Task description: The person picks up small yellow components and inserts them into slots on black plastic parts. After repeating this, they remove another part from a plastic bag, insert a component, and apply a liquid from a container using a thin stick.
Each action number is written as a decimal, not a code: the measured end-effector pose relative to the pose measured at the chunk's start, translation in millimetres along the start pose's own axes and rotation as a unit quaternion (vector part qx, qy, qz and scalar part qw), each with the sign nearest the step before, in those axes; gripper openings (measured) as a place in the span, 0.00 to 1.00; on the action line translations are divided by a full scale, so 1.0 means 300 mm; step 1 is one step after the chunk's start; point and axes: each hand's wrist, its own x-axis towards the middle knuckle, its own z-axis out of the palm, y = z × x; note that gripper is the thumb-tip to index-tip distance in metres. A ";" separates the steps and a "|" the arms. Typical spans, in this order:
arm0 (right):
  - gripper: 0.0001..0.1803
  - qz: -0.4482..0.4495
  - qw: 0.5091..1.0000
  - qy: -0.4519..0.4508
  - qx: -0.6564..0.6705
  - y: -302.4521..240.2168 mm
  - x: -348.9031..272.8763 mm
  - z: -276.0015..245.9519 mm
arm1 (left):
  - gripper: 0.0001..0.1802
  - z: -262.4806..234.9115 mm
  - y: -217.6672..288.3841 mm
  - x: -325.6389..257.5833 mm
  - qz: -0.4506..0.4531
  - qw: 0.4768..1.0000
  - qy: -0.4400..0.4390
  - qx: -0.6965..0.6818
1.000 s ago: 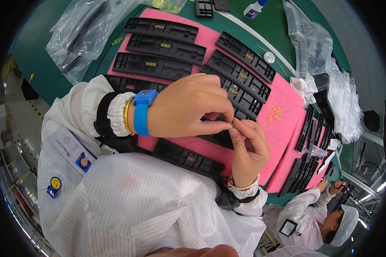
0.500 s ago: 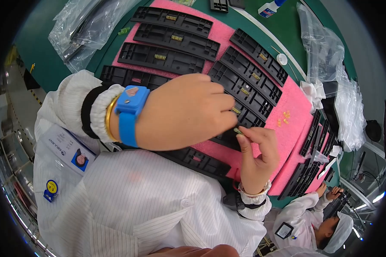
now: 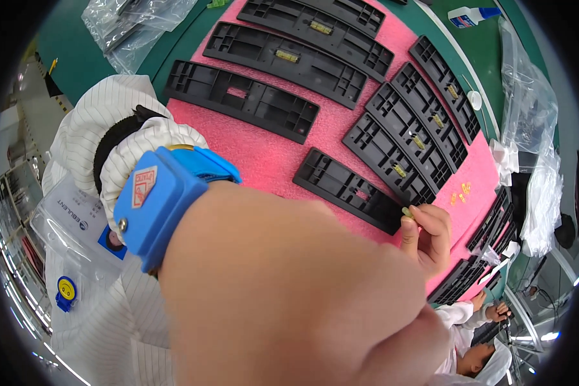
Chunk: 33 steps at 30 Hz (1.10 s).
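My left hand [image 3: 289,276], with a blue strap [image 3: 167,199] at its wrist, looms large and close over the near side of the pink mat [image 3: 251,164]. Its fingers are turned away and blurred, so their hold cannot be seen. To its right, my right hand [image 3: 431,241] pinches a small yellow-green vial [image 3: 407,212] between thumb and forefinger. That vial is at the right end of a black slotted plastic strip [image 3: 328,177] whose small window shows pink. Another black strip [image 3: 270,106] also has a bare window. Several other strips hold vials, such as this vial [image 3: 399,170].
Loose yellow pieces [image 3: 461,192] lie on the mat at right, near stacked black strips [image 3: 492,222]. Farther back are a blue-capped white bottle [image 3: 473,16], a small white round dish [image 3: 474,100] and clear plastic bags [image 3: 527,90]. A co-worker [image 3: 473,344] sits at lower right.
My left hand has come closer to the camera and lower, uncovering the strips beneath. The whole view has shifted. My right hand keeps its pinch on the small vial.
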 end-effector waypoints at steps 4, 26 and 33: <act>0.10 0.006 1.000 0.002 -0.009 -0.009 -0.010 0.006 | 0.10 -0.057 0.022 -0.050 0.034 0.999 0.023 -0.028; 0.12 -0.044 0.992 -0.096 -0.073 -0.017 0.031 -0.001 | 0.09 -0.049 -0.014 0.017 -0.053 0.997 -0.048 -0.006; 0.12 -0.112 0.989 -0.066 -0.072 0.008 0.028 0.000 | 0.13 0.018 -0.040 0.072 -0.050 0.996 -0.074 -0.022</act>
